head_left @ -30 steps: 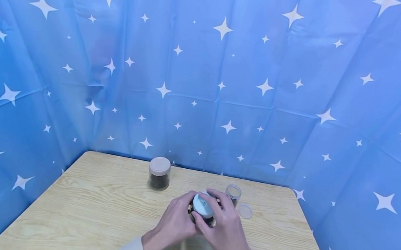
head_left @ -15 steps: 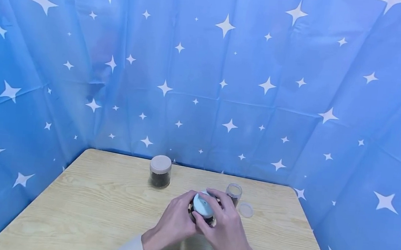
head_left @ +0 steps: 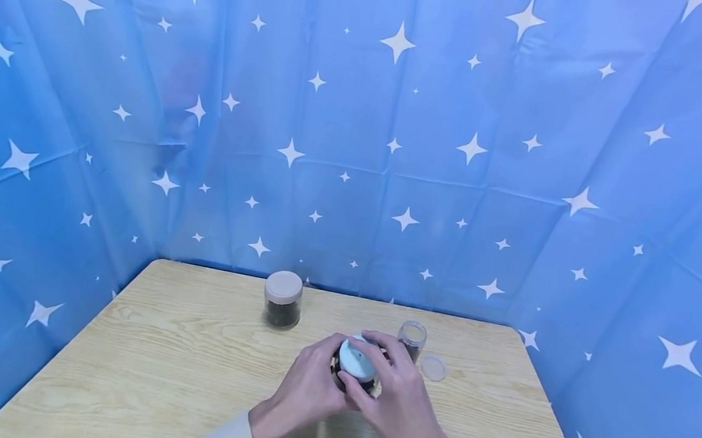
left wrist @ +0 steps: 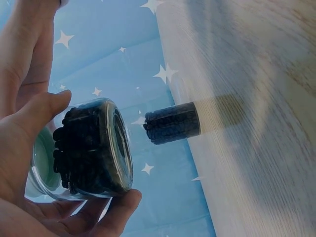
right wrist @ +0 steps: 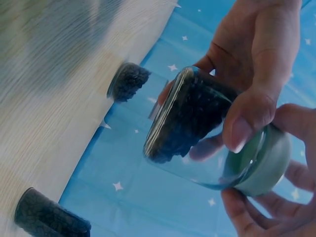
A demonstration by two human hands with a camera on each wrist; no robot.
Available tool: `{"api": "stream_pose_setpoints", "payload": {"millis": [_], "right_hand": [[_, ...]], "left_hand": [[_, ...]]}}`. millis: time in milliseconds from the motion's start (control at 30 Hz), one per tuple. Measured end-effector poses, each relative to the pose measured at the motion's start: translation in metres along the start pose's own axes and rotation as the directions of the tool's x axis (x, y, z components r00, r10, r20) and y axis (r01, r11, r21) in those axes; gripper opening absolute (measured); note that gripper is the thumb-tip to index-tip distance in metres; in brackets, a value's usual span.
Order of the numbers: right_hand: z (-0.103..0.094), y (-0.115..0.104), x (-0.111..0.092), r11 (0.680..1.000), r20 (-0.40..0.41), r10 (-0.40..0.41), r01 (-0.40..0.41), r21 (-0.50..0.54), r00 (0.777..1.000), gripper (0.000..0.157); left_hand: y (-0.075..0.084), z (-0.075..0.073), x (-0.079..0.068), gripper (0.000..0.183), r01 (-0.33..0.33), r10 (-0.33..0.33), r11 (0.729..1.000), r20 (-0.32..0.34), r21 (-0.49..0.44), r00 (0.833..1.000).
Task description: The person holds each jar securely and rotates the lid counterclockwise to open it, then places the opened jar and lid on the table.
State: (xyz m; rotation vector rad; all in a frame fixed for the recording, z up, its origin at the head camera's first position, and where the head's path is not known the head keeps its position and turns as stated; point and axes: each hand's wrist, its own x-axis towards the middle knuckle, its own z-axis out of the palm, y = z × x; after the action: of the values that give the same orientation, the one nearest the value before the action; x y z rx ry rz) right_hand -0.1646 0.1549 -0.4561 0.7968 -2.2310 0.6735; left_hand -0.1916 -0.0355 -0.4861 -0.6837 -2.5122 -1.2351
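My left hand (head_left: 310, 377) wraps round the body of a glass jar (left wrist: 91, 153), thumb on one side and fingers on the other. Dark, bean-like pieces fill part of the jar, heaped toward its base. A pale mint-green lid (head_left: 358, 361) sits on the jar's mouth, and my right hand (head_left: 400, 396) grips its rim between thumb and fingers. In the right wrist view the jar is tilted in the picture and held above the table, with the left thumb over the glass close to the lid.
On the wooden table (head_left: 173, 357), a jar with a whitish lid (head_left: 282, 300) and dark contents stands at the back. An uncapped, narrower jar (head_left: 412, 341) stands just beyond my right hand, beside a flat clear lid (head_left: 434, 368). A blue star-patterned curtain (head_left: 346, 134) hangs behind and around the table.
The head view has shifted slightly, so the background sits a little differently. Both hands keep the same hold on the jar and its lid.
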Motion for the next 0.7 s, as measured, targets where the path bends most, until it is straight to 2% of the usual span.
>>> {"api": "stream_pose_setpoints", "payload": {"millis": [233, 467, 600, 700], "right_hand": [[-0.005, 0.008, 0.003, 0.997, 0.037, -0.068, 0.067, 0.032, 0.997, 0.06], [-0.013, 0.017, 0.008, 0.983, 0.107, -0.135, 0.12, 0.139, 0.985, 0.054], [-0.021, 0.024, 0.013, 0.969, 0.192, -0.174, 0.133, 0.206, 0.966, 0.051], [-0.027, 0.03, 0.017, 0.951, 0.253, -0.236, 0.17, 0.258, 0.938, 0.049]], "left_hand": [[-0.003, 0.0, -0.001, 0.061, 0.033, -0.032, 0.998, 0.036, -0.047, 0.999], [-0.004, 0.0, -0.003, 0.059, 0.008, -0.005, 0.998, 0.037, -0.061, 0.999], [-0.004, 0.0, -0.004, 0.059, -0.008, 0.013, 0.995, 0.05, -0.101, 0.999], [-0.008, 0.003, -0.005, 0.061, -0.036, 0.041, 0.991, 0.041, -0.131, 0.998]]}}
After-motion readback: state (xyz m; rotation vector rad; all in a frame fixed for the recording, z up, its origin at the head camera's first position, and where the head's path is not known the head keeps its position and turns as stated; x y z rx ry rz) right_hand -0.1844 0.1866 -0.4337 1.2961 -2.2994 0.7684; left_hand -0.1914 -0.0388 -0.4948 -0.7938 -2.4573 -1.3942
